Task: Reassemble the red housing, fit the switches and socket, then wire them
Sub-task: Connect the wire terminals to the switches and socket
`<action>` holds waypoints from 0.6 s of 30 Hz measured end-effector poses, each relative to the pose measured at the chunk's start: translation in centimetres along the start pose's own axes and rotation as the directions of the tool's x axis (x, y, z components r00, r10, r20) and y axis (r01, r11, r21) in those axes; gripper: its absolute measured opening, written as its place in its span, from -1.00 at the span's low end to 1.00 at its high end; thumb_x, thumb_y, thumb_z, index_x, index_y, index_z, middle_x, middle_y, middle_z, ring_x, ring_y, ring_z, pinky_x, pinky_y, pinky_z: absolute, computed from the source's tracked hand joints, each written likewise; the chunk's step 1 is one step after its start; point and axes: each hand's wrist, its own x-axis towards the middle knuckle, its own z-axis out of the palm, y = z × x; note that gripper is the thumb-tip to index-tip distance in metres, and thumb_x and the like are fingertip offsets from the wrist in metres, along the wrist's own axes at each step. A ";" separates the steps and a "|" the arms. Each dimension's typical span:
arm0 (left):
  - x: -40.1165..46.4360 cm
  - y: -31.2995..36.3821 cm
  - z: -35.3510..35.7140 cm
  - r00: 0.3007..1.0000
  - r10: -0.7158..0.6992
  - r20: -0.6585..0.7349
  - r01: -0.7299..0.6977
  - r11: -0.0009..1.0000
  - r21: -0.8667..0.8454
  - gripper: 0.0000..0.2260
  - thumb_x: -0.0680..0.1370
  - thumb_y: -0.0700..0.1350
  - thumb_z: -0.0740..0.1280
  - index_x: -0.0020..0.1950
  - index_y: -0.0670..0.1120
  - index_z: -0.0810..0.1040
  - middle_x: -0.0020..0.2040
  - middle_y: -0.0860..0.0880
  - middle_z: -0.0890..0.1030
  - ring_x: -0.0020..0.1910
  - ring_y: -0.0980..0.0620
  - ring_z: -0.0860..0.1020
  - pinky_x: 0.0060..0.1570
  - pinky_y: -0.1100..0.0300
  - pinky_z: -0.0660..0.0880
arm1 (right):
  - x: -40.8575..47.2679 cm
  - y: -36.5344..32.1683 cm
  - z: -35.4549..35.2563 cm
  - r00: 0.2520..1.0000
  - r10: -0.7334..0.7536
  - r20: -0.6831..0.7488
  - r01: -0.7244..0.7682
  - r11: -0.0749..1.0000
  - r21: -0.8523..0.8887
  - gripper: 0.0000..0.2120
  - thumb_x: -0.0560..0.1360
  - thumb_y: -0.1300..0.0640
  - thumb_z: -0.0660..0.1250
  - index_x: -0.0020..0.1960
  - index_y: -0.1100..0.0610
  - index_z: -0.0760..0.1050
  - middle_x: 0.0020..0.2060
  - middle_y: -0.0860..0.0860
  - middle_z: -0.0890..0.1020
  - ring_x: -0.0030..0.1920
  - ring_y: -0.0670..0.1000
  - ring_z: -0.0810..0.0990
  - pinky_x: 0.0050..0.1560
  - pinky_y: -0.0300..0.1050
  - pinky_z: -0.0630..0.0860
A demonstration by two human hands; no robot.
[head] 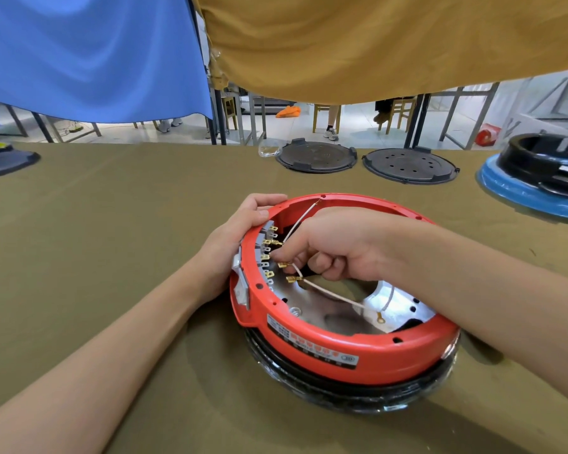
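Red round plastic housing (pixel 325 348) rests on the olive cloth worktop (pixel 112 224). Left hand (pixel 233 237) grips its rim; right hand (pixel 328 250) fingers (pixel 284 255) pinch a brass-tipped white wire (pixel 328 294) at the grey switch terminals (pixel 266 253).

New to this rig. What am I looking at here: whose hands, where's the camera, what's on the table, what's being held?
There is no robot: a person works with bare hands, and the single picture comes from a wide-angle camera on their head, looking forward and down.

In the middle sits a round red housing, open side up, resting on a black base on an olive-green cloth. The left hand grips the housing's left rim, steadying it. The right hand reaches inside and pinches a brass connector on a thin white wire, right at the row of switch terminals on the inner wall. Other brass-tipped wires lie loose inside over a shiny metal plate.

Farther back lie two dark round covers, and at the right edge another black unit on a blue base.
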 end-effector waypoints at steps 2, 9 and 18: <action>-0.1 0.0 0.0 1.000 -0.004 -0.002 0.005 1.000 0.011 -0.70 0.49 -0.07 0.22 0.19 -0.04 0.53 -0.01 -0.02 0.66 -0.11 0.03 0.63 -0.10 0.14 0.58 | -0.1 0.0 0.0 1.000 0.020 0.000 -0.020 0.999 0.042 -0.76 0.52 0.27 0.36 -0.30 0.16 0.43 -0.48 0.00 0.50 -0.67 -0.17 0.23 -0.68 -0.38 0.11; -0.1 -0.1 -0.3 1.000 -0.021 -0.004 0.021 0.999 0.034 -0.73 0.51 -0.05 0.22 0.16 0.03 0.58 0.03 -0.07 0.66 -0.09 -0.02 0.63 -0.04 0.05 0.54 | -0.3 0.3 0.6 0.993 -0.016 -0.120 0.021 0.999 0.041 -0.81 0.48 0.34 0.37 -0.28 0.20 0.46 -0.50 0.06 0.53 -0.69 -0.13 0.20 -0.66 -0.37 0.11; -0.1 0.0 -0.3 1.000 -0.022 -0.005 0.022 0.999 0.035 -0.74 0.50 -0.05 0.23 0.14 0.04 0.60 0.02 -0.04 0.66 -0.10 0.01 0.64 -0.07 0.11 0.54 | -0.1 0.3 0.7 0.994 -0.008 -0.106 0.015 0.998 0.067 -0.80 0.49 0.35 0.35 -0.27 0.20 0.45 -0.52 0.06 0.56 -0.68 -0.14 0.19 -0.67 -0.36 0.10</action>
